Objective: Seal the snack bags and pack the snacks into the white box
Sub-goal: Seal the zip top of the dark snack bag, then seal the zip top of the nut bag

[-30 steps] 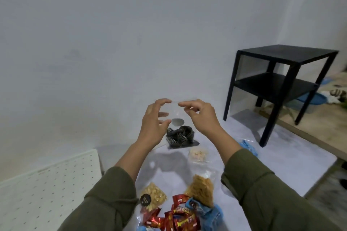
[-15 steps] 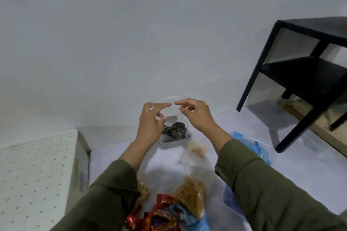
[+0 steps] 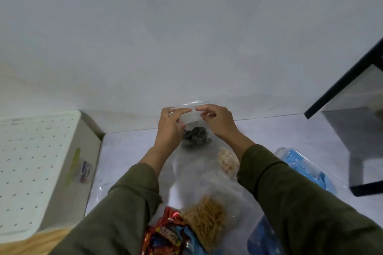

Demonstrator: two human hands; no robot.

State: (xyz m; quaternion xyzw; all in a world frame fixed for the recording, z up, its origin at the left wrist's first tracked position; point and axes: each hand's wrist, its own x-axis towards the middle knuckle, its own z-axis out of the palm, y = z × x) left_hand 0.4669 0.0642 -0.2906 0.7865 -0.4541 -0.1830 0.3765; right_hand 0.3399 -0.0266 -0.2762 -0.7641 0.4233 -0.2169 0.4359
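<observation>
A pale wall (image 3: 186, 27) is filling the whole upper half of the frame, and below it a light grey floor (image 3: 269, 130) is serving as the work surface. At the left edge the white box (image 3: 31, 161) is standing with its dotted lid on, so, as I judge, it must be opened before any packing. At the right edge the dark leg of a black side table (image 3: 342, 80) is crossing the frame; between box and table there is open floor, enough room for the arms to move sideways. In the centre the person is holding up a clear zip bag (image 3: 193, 122) with dark snacks sitting at its bottom, probably so that their weight is keeping the mouth straight. The left hand (image 3: 171, 128) and the right hand (image 3: 217, 122) are both pinching the top strip of this bag, fingertips nearly meeting in the middle, which looks like the pressing of the seal; whether it is already closed I cannot tell. In the lower centre other snacks are waiting: a bag of stick snacks (image 3: 205, 219), red wrapped candies (image 3: 163, 236), and a small bag of pale puffs (image 3: 227, 160) just under the right forearm. At the lower right a blue packet (image 3: 300, 165) is lying near the table's foot.
</observation>
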